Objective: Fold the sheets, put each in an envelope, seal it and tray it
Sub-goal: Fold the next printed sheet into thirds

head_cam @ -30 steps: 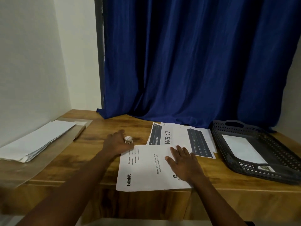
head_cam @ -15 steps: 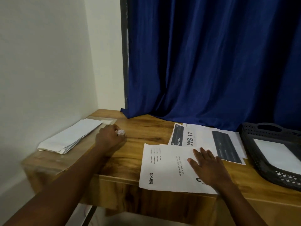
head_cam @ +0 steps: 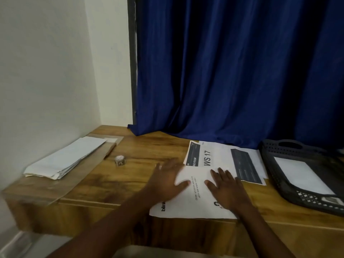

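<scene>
A white printed sheet (head_cam: 197,200) lies at the table's front edge, overhanging it a little. My left hand (head_cam: 167,180) rests flat on its left part, fingers spread. My right hand (head_cam: 226,189) lies flat on its right part. Behind it lies a second sheet (head_cam: 221,157) printed "WS 17" with dark blocks. A stack of white envelopes (head_cam: 65,158) sits at the far left by the wall. A black perforated tray (head_cam: 279,151) stands at the right with a white envelope (head_cam: 301,175) inside.
A small white-capped object (head_cam: 120,161) stands on the wooden table (head_cam: 149,151) between the envelopes and the sheets. A blue curtain (head_cam: 232,71) hangs behind the table. A white wall closes the left side.
My left hand let go of the small capped object near the envelopes and moved right onto the front sheet. My right hand stayed on the sheet.
</scene>
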`<state>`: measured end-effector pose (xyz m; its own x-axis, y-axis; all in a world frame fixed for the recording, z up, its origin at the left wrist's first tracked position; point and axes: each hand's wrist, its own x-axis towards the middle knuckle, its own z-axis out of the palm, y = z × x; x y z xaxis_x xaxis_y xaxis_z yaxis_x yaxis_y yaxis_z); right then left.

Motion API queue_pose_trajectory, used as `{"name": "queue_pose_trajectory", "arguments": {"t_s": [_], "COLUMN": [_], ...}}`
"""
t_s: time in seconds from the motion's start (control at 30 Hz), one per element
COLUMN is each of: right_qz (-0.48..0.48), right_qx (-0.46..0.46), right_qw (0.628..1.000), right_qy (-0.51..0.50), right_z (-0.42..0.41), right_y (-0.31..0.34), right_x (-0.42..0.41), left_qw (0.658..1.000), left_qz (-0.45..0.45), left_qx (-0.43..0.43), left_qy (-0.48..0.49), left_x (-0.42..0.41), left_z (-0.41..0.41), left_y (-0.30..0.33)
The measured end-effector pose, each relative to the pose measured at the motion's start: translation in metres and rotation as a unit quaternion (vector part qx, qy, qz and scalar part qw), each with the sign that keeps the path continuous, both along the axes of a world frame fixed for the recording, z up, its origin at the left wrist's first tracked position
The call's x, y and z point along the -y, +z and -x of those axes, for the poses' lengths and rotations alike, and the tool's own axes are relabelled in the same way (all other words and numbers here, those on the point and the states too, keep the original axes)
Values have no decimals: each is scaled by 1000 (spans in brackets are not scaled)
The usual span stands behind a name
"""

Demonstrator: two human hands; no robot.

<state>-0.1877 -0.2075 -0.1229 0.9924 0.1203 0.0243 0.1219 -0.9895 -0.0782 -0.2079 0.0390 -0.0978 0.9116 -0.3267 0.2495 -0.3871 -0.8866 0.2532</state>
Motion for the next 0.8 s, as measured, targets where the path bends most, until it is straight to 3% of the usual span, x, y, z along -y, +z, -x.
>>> {"name": "queue_pose_trajectory", "arguments": {"t_s": [0.13, 0.37, 0.47, 0.57, 0.67, 0.8], "right_qz": [-16, -23, -156, -285, -249, -178], "right_qx": [-9, -15, 33, 158, 221, 102], "right_qw": [1000, 1000, 987, 945, 943, 972], "right_qy": [-2, -9, -15, -14, 16, 116], "right_z": [1, -3, 2, 13, 27, 47], "right_y": [3, -1, 3, 11, 22, 17], "right_x": [1, 4, 4, 2, -11, -47], "left_qw": [992, 987, 987, 990, 992, 987], "left_qz": [-93, -136, -122, -78, -104, -126], "left_qx": [-81, -87, -102, -106, -62, -92], "left_qy": [-37, 17, 38, 60, 23, -28], "left_x": [35, -18, -33, -29, -8, 16], "left_z": [4, -7, 0, 13, 35, 55], "left_y": [-20, -25, -21, -12, -2, -17]}}
